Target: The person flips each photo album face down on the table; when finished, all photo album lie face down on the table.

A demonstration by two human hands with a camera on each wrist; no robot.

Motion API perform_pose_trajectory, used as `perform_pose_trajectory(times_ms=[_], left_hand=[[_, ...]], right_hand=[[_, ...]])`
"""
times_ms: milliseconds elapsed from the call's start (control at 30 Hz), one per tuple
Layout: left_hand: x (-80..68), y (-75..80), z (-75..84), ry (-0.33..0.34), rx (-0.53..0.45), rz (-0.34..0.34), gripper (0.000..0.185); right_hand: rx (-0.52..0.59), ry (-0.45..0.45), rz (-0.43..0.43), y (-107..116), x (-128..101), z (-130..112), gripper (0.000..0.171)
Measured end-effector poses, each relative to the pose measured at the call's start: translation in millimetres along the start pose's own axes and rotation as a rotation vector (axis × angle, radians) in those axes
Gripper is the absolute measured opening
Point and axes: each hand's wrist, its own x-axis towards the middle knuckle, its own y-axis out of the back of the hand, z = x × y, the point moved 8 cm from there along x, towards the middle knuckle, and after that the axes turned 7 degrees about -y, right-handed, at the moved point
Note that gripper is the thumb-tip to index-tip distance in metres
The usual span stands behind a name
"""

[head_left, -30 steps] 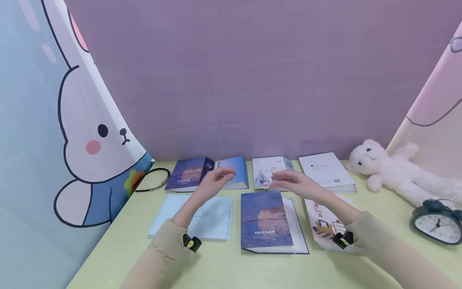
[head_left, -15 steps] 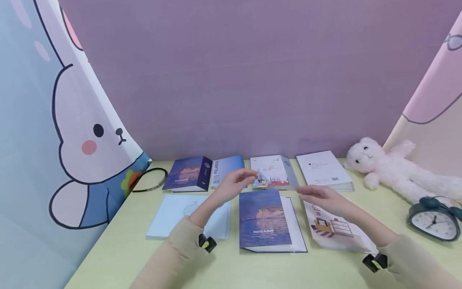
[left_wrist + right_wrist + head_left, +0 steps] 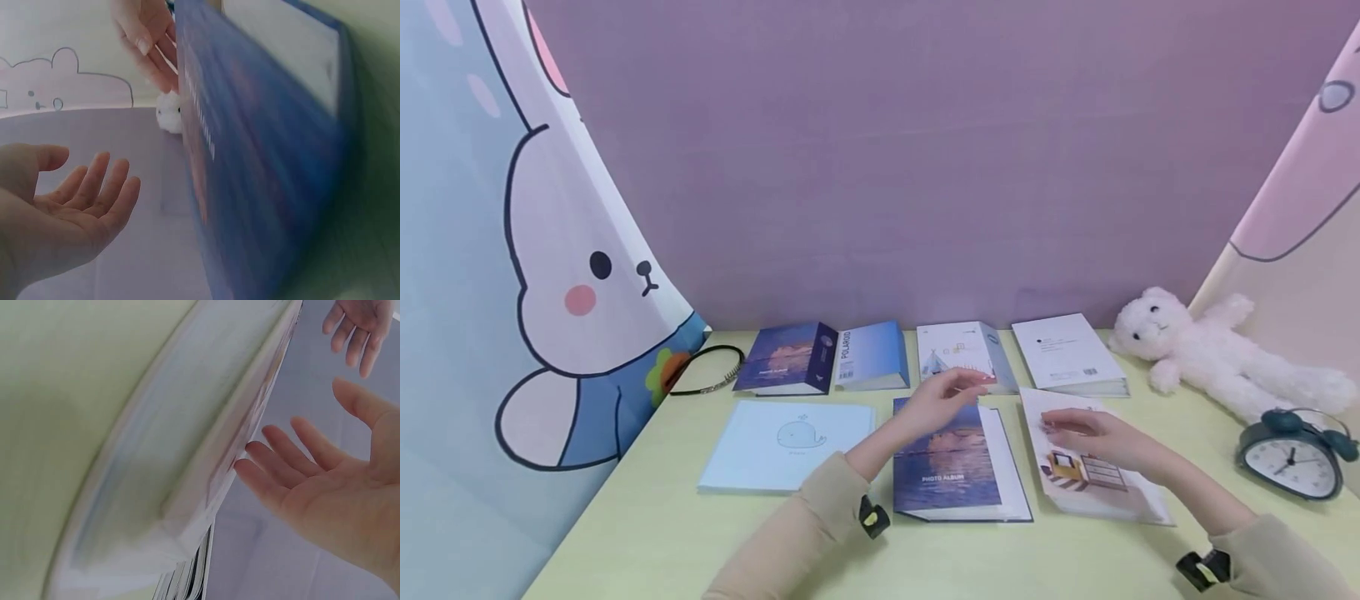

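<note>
Both hands dropped twd blue album point(image 3: 951, 458): L hand point(image 3: 943, 398) over it, R hand point(image 3: 1093, 440) just right; fingers relaxed, holding nothing. Next: grip needed.

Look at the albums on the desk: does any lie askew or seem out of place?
Mostly no: the albums lie flat in two rows. The front right one, the furniture album, sits slightly turned against its neighbour, the sunset album. Nothing looks spilled or damaged.
</note>
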Motion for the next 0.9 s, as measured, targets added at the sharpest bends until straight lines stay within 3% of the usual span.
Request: perform_pose_trajectory(times_ms=[133, 300, 467, 700, 900], left_hand=[[8.5, -22.4, 2.2, -0.030, -0.020, -0.037, 0.033], [16.1, -46.9, -3.1, -0.061, 0.056, -0.090, 0.033], [12.7, -67.1, -15.4, -0.009, 0.075, -0.173, 0.033], [7.1, -75.4, -29.0, 0.050, 0.049, -0.194, 0.034], [3.6, -81.6, -35.1, 0.065, 0.181, -0.265, 0.038]], right_hand=[[-0.031, -0.019, -0.008, -1.1, -5.2, 4.6, 0.055], [-0.077, -0.050, 0.006, -1.1, -11.0, 10.3, 0.061], [-0.063, -0.065, 0.000, -2.9, -12.9, 18.1, 0.066], [-0.099, -0.026, 0.025, -4.6, -13.3, 16.5, 0.066], [-0.146, -0.003, 0.036, -4.5, -11.3, 14.1, 0.064]])
